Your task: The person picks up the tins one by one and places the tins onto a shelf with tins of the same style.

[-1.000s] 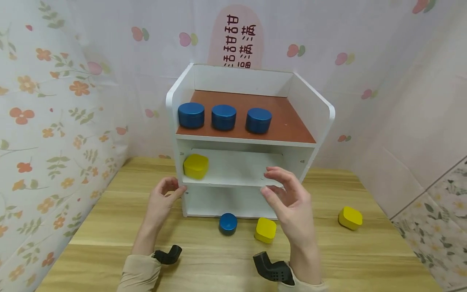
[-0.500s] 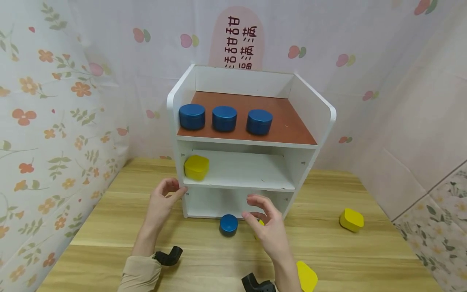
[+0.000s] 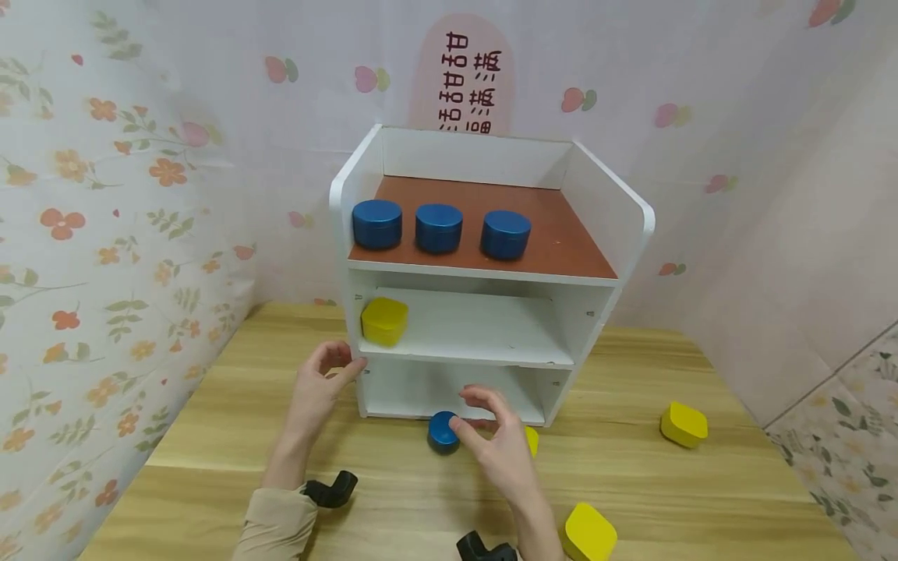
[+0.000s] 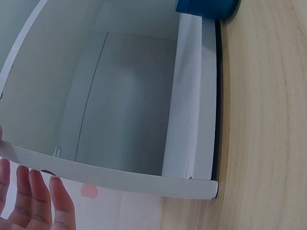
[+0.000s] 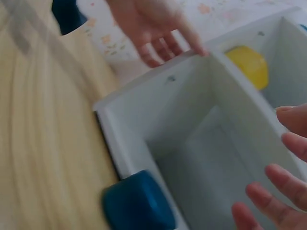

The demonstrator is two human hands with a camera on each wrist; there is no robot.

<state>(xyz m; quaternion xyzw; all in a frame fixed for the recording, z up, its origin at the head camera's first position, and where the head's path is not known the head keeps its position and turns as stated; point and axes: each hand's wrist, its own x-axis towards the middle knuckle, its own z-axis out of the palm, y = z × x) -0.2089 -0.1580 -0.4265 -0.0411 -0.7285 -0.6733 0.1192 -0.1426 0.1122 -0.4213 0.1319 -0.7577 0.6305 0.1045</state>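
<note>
A white shelf unit (image 3: 459,362) stands on the wooden table. My left hand (image 3: 324,387) holds its left side panel, thumb on the front edge and fingers along the outside. My right hand (image 3: 494,436) hovers, fingers spread and curved, beside a round blue tin (image 3: 442,433) in front of the bottom shelf. In the head view its thumb overlaps the tin's right side. The right wrist view shows the same blue tin (image 5: 139,203) below the apart fingers, with nothing between them. A yellow rounded-square box (image 3: 532,440) is partly hidden behind the right hand.
Three blue tins (image 3: 438,228) stand in a row on the brown top. One yellow box (image 3: 384,321) sits at the left of the middle shelf. On the table at right are two more yellow boxes, a far one (image 3: 684,425) and a near one (image 3: 589,533).
My right hand has moved down and left, from before the middle shelf to beside the blue tin on the table. The near yellow box has come into view. My left hand stays put.
</note>
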